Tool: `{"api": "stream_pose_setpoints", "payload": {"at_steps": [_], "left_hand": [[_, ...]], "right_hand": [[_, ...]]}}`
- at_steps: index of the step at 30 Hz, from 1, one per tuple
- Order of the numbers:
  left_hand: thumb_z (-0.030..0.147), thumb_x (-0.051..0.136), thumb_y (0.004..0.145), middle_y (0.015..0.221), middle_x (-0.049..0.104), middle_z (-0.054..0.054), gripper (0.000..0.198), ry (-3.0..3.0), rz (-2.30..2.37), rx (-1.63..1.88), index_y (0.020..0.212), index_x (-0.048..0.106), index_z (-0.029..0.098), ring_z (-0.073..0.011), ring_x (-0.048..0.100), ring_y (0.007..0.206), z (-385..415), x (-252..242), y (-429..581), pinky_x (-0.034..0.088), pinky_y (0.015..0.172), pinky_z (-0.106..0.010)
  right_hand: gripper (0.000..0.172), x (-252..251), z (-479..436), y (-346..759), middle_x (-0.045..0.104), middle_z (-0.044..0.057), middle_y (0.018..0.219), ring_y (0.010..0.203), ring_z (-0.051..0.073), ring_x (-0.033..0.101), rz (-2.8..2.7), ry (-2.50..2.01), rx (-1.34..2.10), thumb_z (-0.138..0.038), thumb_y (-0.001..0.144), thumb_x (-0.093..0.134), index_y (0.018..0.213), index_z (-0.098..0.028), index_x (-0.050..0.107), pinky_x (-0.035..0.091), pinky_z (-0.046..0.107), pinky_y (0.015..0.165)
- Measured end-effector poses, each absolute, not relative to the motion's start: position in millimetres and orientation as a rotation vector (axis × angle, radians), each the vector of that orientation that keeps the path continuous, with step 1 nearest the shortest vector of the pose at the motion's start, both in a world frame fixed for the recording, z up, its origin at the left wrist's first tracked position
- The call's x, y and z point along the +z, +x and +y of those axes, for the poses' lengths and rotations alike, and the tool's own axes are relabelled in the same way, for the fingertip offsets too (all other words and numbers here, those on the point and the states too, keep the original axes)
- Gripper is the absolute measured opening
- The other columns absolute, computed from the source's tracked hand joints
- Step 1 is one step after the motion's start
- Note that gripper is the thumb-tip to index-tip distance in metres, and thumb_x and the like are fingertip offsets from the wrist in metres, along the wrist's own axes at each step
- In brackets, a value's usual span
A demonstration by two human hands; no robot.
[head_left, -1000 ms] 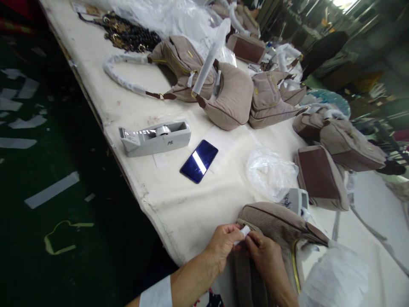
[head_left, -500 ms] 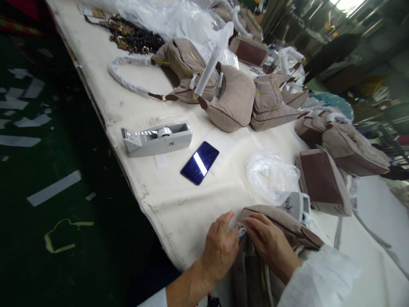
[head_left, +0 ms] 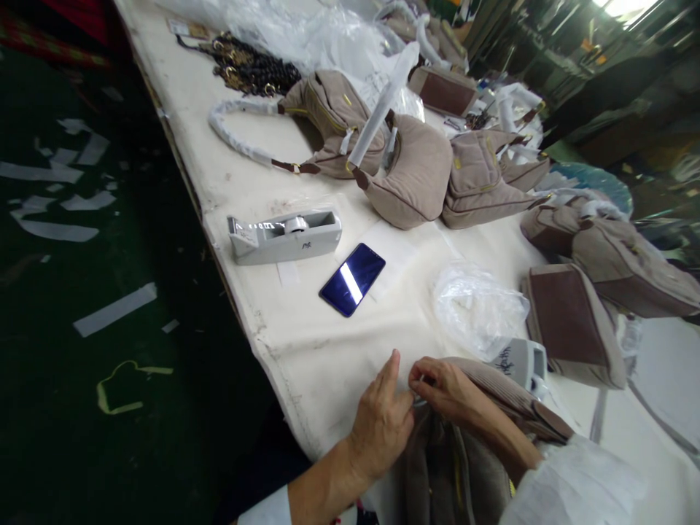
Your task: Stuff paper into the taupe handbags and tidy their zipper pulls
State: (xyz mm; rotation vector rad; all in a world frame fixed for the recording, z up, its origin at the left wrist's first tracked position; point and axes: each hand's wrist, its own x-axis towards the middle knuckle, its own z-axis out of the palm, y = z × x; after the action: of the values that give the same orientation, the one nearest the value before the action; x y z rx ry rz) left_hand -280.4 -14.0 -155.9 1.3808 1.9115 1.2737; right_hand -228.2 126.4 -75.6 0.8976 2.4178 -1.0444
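Note:
A taupe bag (head_left: pixel 432 467) with ribbed panels and a yellow zip lies at the table's near edge, in front of me. My left hand (head_left: pixel 383 423) is at its left end, index finger pointing up and the other fingers curled in. A small whitish piece (head_left: pixel 418 401) shows between my fingertips and the bag; it looks like a wrapped zip pull, though it is mostly covered. My right hand (head_left: pixel 445 390) reaches over the bag's top, thumb and fingertips pinched together close to the left hand. What that pinch holds is too small to make out.
Beyond my hands lie a dark blue phone (head_left: pixel 353 279), a grey tape dispenser (head_left: pixel 289 237) and crumpled clear plastic (head_left: pixel 481 306). A second dispenser (head_left: pixel 519 361) sits behind the bag. Several taupe bags (head_left: pixel 413 171) and black straps (head_left: pixel 251 65) occupy the far side. The table edge (head_left: pixel 246 321) drops off left.
My right hand has lifted off the bag's top edge, its fingertips now pinched. My left index finger points up more. The view has shifted slightly, moving the scene right.

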Motion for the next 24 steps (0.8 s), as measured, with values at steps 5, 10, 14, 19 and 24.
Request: {"api": "stream_pose_setpoints", "payload": {"at_steps": [5,10,14,19,24], "left_hand": [[0.008,0.053,0.073,0.146,0.033,-0.017,0.016,0.846,1.578,1.265,0.078,0.066,0.015,-0.0306,0.041,0.129,-8,-148,-290,0.037,0.104,-0.043],[0.012,0.063,0.06,0.119,0.061,-0.011,0.007,0.195,1.162,1.313,0.055,0.06,0.017,-0.03,0.042,0.125,5,-148,-295,0.03,0.105,-0.04],[0.021,0.063,0.055,0.093,0.066,-0.008,0.008,-0.023,0.946,1.238,0.058,0.062,0.014,-0.0252,0.058,0.089,9,-154,-293,0.047,0.071,-0.035],[0.019,0.067,0.051,0.07,0.062,-0.004,0.018,-0.214,0.78,1.236,0.067,0.067,0.012,-0.019,0.056,0.075,12,-155,-292,0.045,0.061,-0.028],[0.022,0.068,0.052,0.067,0.059,-0.003,0.016,-0.284,0.736,1.252,0.063,0.063,0.012,-0.0157,0.055,0.069,17,-153,-292,0.047,0.063,-0.029]], "right_hand": [[0.018,-76,132,-223,0.057,0.001,0.068,0.063,0.015,0.053,2.419,0.841,-1.015,-0.024,0.078,0.045,0.067,-0.018,0.058,0.038,0.027,0.062],[0.018,-70,132,-217,0.058,0.001,0.072,0.068,0.015,0.055,2.473,0.762,-1.025,-0.022,0.083,0.044,0.071,-0.019,0.058,0.041,0.027,0.064],[0.024,-60,127,-213,0.06,0.003,0.075,0.071,0.016,0.057,2.515,0.683,-1.029,-0.021,0.089,0.041,0.073,-0.022,0.059,0.043,0.026,0.065],[0.027,-63,122,-196,0.062,0.005,0.087,0.077,0.016,0.057,2.615,0.367,-0.774,-0.012,0.092,0.033,0.09,-0.019,0.059,0.046,0.027,0.067],[0.018,-77,110,-164,0.061,0.014,0.116,0.084,0.023,0.058,2.806,-0.127,-0.05,-0.012,0.087,0.044,0.092,-0.016,0.06,0.05,0.036,0.067]]}}
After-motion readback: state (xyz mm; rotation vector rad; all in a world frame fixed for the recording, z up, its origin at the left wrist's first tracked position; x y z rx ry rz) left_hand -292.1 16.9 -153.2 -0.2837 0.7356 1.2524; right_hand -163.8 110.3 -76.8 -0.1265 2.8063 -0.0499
